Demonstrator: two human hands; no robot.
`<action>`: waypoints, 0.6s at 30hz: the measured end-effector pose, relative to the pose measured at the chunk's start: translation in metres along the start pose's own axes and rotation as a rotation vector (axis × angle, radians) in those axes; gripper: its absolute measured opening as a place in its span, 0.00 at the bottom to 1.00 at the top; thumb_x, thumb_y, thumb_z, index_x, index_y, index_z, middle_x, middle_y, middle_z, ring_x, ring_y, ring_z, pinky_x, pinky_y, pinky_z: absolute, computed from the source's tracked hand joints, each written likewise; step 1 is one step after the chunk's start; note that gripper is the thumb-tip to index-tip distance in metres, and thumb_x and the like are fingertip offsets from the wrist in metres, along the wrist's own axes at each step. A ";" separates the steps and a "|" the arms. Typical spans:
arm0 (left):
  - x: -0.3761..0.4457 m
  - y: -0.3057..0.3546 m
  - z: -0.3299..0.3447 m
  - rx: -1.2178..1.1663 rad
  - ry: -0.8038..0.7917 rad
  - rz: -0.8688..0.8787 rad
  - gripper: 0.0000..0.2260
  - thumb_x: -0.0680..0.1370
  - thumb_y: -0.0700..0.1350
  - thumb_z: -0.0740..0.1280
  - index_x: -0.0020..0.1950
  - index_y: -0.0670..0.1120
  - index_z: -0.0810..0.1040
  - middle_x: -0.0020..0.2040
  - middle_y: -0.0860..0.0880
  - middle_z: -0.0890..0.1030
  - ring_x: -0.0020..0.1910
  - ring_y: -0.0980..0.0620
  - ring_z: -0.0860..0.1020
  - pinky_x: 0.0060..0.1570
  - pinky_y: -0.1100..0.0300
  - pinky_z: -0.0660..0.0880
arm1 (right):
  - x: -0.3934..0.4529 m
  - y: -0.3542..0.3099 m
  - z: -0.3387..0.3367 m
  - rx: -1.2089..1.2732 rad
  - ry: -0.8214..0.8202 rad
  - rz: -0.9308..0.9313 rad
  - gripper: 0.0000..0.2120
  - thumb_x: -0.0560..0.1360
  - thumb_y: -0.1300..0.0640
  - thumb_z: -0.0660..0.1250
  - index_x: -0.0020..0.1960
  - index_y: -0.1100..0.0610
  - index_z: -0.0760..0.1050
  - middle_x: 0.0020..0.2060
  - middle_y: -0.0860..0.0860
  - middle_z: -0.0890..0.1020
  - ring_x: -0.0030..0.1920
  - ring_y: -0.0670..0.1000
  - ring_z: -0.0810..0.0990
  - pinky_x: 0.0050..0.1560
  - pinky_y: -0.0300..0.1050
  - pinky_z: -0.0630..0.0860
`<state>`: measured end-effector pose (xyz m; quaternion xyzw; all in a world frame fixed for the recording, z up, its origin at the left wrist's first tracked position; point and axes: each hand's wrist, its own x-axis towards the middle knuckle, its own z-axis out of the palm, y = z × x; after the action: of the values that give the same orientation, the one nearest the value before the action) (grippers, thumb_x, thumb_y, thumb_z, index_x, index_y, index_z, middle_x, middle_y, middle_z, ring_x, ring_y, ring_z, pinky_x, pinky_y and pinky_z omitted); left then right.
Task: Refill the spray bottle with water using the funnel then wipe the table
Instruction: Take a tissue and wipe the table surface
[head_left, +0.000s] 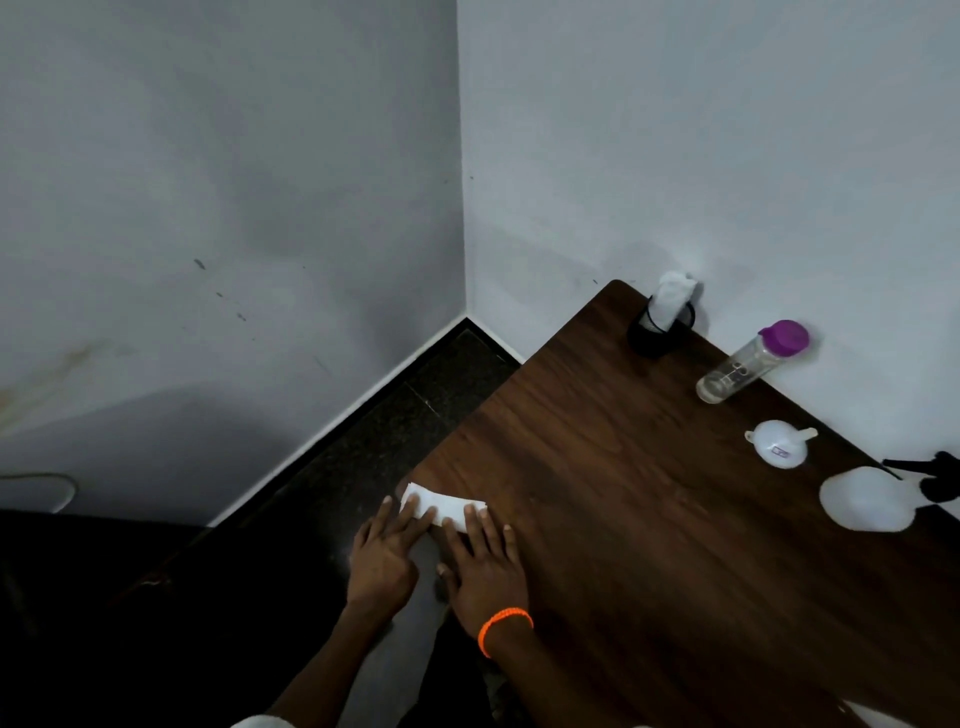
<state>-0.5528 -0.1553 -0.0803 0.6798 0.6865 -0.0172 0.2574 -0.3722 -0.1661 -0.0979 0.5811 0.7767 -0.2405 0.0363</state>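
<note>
Both hands, left hand (384, 558) and right hand (483, 564), are pressed flat on the tissue (441, 506); filling seems finished, wiping of the table (649, 519) is underway.

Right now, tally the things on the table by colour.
White: 4 (tissue under the hands, funnel, spray bottle, tissues in the holder)
Black: 1 (holder)
Clear with purple cap: 1 (water bottle)
Total: 6
</note>
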 end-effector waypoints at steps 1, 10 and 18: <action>-0.003 0.001 0.002 0.003 0.002 0.009 0.33 0.66 0.47 0.55 0.72 0.61 0.72 0.76 0.54 0.67 0.77 0.44 0.62 0.66 0.47 0.66 | -0.004 0.002 -0.001 -0.002 -0.005 -0.004 0.30 0.76 0.38 0.59 0.77 0.43 0.65 0.77 0.52 0.66 0.78 0.54 0.64 0.72 0.60 0.55; -0.004 0.044 0.001 0.084 -0.061 0.124 0.29 0.69 0.50 0.57 0.69 0.57 0.76 0.75 0.51 0.69 0.77 0.40 0.62 0.70 0.45 0.56 | -0.031 0.027 -0.005 -0.012 -0.007 0.103 0.30 0.77 0.37 0.57 0.77 0.45 0.65 0.78 0.54 0.66 0.79 0.54 0.61 0.73 0.59 0.54; 0.046 0.085 0.002 0.261 -0.148 0.251 0.28 0.69 0.64 0.64 0.68 0.59 0.77 0.73 0.50 0.73 0.78 0.41 0.60 0.70 0.42 0.56 | -0.018 0.063 -0.019 0.035 0.038 0.273 0.28 0.77 0.38 0.59 0.75 0.43 0.67 0.76 0.54 0.69 0.77 0.53 0.64 0.72 0.59 0.55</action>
<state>-0.4690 -0.1069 -0.0717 0.7845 0.5675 -0.1237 0.2171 -0.3042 -0.1607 -0.0963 0.6863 0.6867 -0.2357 0.0438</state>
